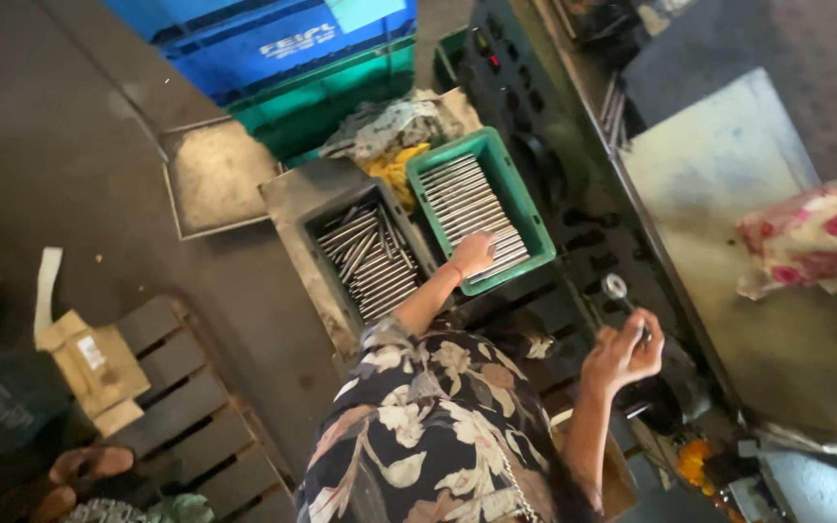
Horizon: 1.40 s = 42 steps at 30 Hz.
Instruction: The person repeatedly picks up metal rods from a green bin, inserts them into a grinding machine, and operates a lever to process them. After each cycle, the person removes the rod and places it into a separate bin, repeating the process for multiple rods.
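Nearest the head camera is the person's floral-print sleeve and shoulder (428, 426), filling the lower middle of the view, and both arms reach out from it. The right hand (624, 353) is raised with its grip closed around a short metal rod (620, 295), round end face turned upward, apparently so the end can be seen or lined up with the dark machine panel (535, 145) just beyond it. The left hand (474, 254) stretches down to the green tray (525, 208), fingers bent and resting on the near end of the rows of metal rods (467, 208); whether that grip has closed on a rod I cannot tell. The rods in the green tray lie side by side in neat layers, which keeps them easy to pick singly. Just beside it, a grey metal bin (302, 194) holds more rods (370, 257), these lying loosely at mixed angles, so the two lots appear to be kept apart on purpose. Behind stand stacked blue and green crates (283, 48), with crumpled cloth and yellow gloves (394, 145) tucked between crates and tray. A wooden pallet (196, 416) with a small cardboard box (94, 363) lies on the floor at left. At right, a flowered cloth (801, 242) rests on a grey metal sheet (719, 165), with sparks at the frame edge.
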### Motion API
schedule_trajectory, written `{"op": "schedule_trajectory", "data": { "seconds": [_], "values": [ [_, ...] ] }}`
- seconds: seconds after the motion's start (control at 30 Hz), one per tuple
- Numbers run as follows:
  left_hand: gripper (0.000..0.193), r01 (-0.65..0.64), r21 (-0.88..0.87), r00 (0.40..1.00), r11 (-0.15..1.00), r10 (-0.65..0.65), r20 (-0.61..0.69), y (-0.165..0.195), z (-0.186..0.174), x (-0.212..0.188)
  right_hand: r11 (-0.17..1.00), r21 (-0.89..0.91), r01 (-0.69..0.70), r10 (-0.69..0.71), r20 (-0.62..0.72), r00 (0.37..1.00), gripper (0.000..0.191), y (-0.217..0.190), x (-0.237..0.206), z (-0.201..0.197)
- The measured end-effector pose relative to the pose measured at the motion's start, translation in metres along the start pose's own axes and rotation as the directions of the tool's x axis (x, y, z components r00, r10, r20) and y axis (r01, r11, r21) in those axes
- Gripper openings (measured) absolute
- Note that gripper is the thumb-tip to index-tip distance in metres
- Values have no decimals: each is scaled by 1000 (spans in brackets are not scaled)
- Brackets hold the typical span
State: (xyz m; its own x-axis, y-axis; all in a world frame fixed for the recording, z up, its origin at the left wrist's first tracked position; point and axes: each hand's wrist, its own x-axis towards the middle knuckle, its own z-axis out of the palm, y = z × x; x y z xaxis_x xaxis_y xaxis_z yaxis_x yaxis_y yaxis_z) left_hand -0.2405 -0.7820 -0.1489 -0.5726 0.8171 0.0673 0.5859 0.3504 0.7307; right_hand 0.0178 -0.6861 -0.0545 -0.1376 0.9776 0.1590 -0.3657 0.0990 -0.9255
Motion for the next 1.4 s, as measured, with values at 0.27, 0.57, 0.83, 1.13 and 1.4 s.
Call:
{"op": "schedule_trajectory", "data": {
  "seconds": [0.27,0.57,0.83,1.13,1.4],
  "values": [
    [20,592,-301,467,748,-622,-628,-79,-55,-102,979,-196,-64,47,-89,995,19,7,-28,-57],
    [28,480,-848,559,223,-823,100,-88,-38,-80,926,-377,15,-32,-38,999,19,8,-30,-66],
    [25,146,-965,897,217,-440,36,-4,-43,-115,888,-460,9,-9,0,1000,21,11,-47,-55],
    [20,-60,-934,919,-353,-384,86,74,-52,-37,957,-289,-14,33,61,998,24,-5,-28,-12],
    [55,225,-903,919,367,229,322,150,4,-42,993,-97,-62,65,32,997,21,-37,-16,18]
  ]
}}
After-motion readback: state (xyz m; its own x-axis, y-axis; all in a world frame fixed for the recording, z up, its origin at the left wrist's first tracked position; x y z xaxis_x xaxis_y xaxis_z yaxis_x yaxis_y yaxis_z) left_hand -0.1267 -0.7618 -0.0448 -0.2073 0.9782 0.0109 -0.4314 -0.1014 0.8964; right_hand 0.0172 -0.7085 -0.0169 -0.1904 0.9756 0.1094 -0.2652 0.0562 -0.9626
